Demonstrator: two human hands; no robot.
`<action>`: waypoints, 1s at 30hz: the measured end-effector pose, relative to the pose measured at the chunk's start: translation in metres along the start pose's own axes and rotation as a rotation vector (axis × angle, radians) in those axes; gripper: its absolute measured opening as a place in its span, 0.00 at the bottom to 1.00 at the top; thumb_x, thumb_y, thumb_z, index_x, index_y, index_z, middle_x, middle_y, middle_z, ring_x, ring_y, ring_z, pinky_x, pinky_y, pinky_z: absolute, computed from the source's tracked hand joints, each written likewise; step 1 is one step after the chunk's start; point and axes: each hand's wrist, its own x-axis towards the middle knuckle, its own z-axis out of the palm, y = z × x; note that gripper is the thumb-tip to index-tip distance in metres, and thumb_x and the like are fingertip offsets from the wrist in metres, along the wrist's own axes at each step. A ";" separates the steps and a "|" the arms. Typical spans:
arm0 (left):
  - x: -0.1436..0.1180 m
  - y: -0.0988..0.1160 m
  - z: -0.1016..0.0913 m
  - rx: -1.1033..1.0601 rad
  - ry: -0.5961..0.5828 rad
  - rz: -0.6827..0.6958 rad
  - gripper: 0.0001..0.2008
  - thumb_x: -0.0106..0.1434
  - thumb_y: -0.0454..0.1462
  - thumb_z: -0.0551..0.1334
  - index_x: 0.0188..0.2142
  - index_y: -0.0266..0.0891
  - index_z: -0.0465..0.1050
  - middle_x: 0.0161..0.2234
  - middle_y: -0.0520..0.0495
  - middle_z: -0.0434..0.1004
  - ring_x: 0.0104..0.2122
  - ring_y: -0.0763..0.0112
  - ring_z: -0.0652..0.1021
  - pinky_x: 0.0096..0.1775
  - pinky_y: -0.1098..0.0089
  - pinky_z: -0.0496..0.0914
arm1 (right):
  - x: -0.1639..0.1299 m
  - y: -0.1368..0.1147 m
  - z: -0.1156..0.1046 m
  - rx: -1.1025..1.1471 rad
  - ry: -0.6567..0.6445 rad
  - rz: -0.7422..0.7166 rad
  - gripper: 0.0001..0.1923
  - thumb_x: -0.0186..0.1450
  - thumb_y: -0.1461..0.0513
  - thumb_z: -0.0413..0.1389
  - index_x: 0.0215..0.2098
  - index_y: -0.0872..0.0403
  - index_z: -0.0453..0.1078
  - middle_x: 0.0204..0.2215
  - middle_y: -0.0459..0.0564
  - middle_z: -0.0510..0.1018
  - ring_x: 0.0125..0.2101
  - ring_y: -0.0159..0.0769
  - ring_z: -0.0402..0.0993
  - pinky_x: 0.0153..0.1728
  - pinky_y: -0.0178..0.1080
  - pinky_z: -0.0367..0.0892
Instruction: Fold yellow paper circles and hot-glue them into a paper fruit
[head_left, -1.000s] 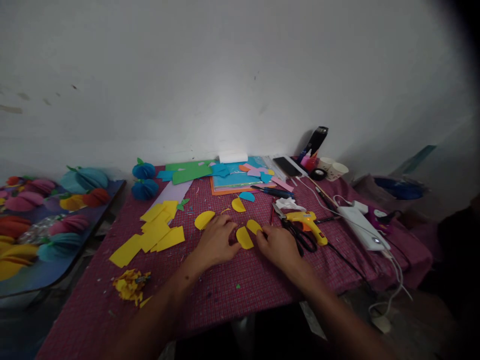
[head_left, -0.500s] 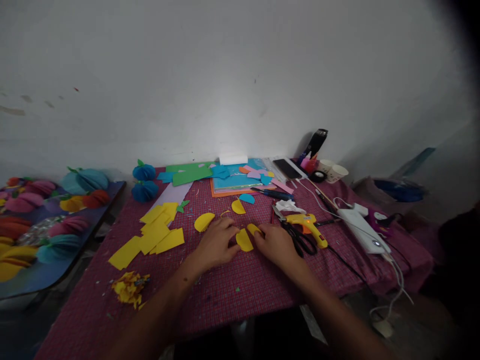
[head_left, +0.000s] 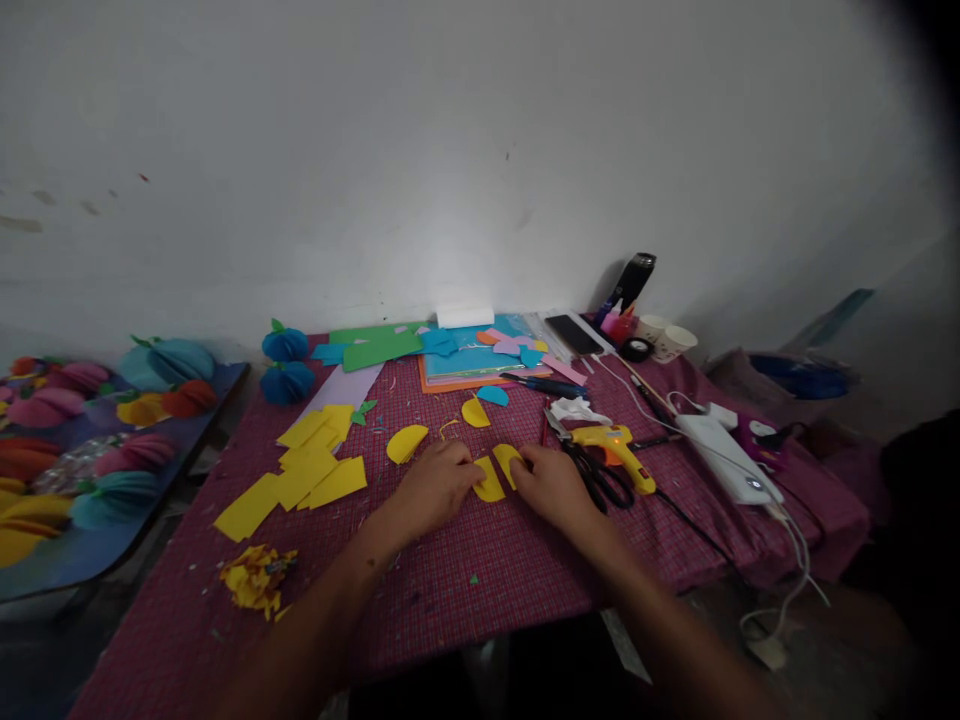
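Note:
My right hand (head_left: 551, 484) pinches a yellow paper half-circle (head_left: 507, 464), held tilted at the middle of the table. Just left of it is another yellow half-circle (head_left: 490, 482), whose left edge lies under the closed fingertips of my left hand (head_left: 444, 482). Beyond my hands rest a third folded yellow piece (head_left: 475, 412) and a blue half-circle (head_left: 493, 396). To the left of my left hand sits one more yellow half-circle (head_left: 407, 443). A yellow glue gun (head_left: 615, 445) and black-handled scissors (head_left: 600, 482) lie right of my right hand.
Yellow paper rectangles (head_left: 309, 470) and crumpled yellow paper (head_left: 259, 578) lie on the left. Coloured sheets (head_left: 480, 362), a phone (head_left: 573, 335) and paper cups (head_left: 673, 343) stand along the back. A white power strip (head_left: 729, 460) with cables is at right. Paper pumpkins (head_left: 169, 361) fill a side table.
My left fingers have closed onto the edge of the yellow half-circle. The piece in my right hand has turned, showing more of its flat face.

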 end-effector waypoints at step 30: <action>0.006 -0.003 0.008 -0.432 0.296 -0.126 0.09 0.70 0.34 0.54 0.39 0.41 0.74 0.44 0.45 0.76 0.46 0.65 0.74 0.50 0.62 0.70 | -0.019 0.004 -0.012 0.965 0.111 0.258 0.14 0.62 0.51 0.58 0.28 0.53 0.68 0.19 0.41 0.69 0.17 0.30 0.61 0.18 0.33 0.56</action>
